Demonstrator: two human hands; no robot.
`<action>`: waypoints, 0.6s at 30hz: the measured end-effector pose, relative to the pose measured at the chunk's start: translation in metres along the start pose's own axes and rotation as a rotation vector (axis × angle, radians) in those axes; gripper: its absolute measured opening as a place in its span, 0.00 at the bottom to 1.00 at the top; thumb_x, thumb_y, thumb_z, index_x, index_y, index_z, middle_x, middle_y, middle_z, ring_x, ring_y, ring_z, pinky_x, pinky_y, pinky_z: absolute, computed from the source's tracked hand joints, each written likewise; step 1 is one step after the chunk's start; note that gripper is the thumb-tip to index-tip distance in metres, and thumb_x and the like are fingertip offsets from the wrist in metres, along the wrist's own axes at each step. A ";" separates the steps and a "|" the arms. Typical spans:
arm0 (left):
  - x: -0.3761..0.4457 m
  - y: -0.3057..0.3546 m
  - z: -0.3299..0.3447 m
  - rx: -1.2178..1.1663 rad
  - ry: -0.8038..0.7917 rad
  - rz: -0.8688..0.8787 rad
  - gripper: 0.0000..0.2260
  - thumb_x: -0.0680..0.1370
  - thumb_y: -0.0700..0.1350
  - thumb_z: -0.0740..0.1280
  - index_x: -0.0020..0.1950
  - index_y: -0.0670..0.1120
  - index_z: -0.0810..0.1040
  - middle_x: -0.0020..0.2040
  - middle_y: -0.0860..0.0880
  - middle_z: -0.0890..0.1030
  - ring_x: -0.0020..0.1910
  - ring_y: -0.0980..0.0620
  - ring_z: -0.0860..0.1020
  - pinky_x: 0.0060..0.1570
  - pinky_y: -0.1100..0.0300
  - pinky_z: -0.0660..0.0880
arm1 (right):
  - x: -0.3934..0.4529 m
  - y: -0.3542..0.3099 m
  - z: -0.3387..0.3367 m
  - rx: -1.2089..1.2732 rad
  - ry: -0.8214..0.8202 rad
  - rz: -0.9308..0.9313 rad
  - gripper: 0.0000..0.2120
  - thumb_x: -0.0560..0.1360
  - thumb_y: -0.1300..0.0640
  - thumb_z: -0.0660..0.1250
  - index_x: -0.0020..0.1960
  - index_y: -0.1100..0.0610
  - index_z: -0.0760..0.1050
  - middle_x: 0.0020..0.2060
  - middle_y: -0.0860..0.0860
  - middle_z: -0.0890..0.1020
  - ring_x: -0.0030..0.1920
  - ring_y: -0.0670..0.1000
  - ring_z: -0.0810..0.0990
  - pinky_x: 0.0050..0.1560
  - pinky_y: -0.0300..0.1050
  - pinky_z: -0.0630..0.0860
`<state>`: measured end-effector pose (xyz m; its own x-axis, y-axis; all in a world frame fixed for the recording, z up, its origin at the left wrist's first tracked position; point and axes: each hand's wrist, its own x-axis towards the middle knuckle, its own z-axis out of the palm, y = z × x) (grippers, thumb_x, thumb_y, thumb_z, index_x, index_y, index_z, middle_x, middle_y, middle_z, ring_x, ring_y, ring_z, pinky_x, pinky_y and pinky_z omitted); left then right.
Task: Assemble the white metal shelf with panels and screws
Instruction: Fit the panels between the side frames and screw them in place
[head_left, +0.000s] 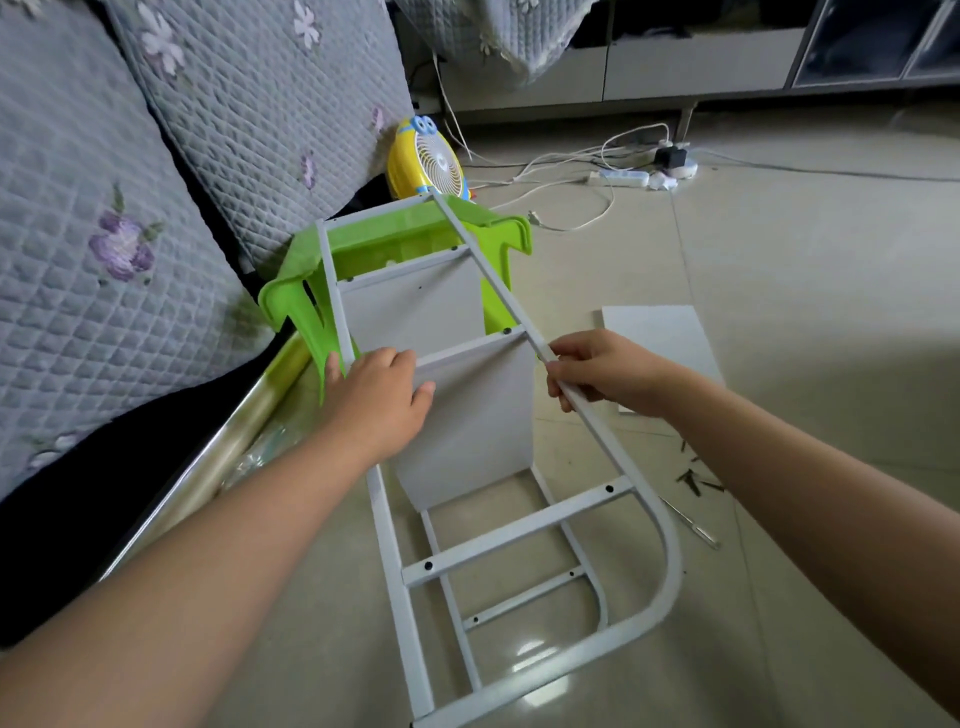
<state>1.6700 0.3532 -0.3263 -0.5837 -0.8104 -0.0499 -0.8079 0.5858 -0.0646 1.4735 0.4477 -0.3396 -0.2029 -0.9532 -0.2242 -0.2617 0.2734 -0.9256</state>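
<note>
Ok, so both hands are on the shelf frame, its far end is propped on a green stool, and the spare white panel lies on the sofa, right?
Not quite. The spare white panel lies on the floor to the right of the shelf frame, not on the sofa, as the head view shows. The rest holds: left hand and right hand are on the frame, its far end on the green stool.

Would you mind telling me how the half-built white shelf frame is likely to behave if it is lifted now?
The white shelf frame probably feels light for its size, being thin tube. It may rack or flex, since only two panels are in. Its far end rests on the green stool, so it could slide off when the left hand and right hand release.
</note>
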 end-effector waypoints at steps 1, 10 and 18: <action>0.004 0.005 -0.001 0.010 0.016 0.010 0.16 0.81 0.51 0.52 0.64 0.44 0.68 0.64 0.45 0.71 0.65 0.46 0.67 0.69 0.47 0.53 | -0.001 0.003 -0.003 0.052 -0.027 0.021 0.05 0.79 0.65 0.55 0.48 0.64 0.70 0.28 0.51 0.77 0.23 0.43 0.76 0.30 0.35 0.72; 0.066 0.088 -0.015 -0.314 0.083 -0.056 0.23 0.80 0.56 0.55 0.62 0.39 0.72 0.63 0.40 0.73 0.63 0.41 0.70 0.57 0.53 0.68 | 0.014 0.028 -0.022 0.128 0.017 0.136 0.09 0.80 0.62 0.55 0.47 0.61 0.73 0.29 0.51 0.76 0.29 0.48 0.75 0.36 0.41 0.72; 0.094 0.116 -0.015 -0.508 -0.064 -0.339 0.09 0.75 0.40 0.62 0.55 0.42 0.73 0.56 0.45 0.77 0.56 0.44 0.76 0.46 0.58 0.70 | 0.024 0.039 -0.028 0.120 0.035 0.187 0.09 0.80 0.63 0.54 0.46 0.60 0.73 0.32 0.53 0.76 0.31 0.49 0.74 0.35 0.38 0.71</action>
<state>1.5196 0.3449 -0.3238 -0.2945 -0.9403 -0.1706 -0.8948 0.2086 0.3947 1.4325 0.4389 -0.3725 -0.2703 -0.8818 -0.3865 -0.1032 0.4257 -0.8990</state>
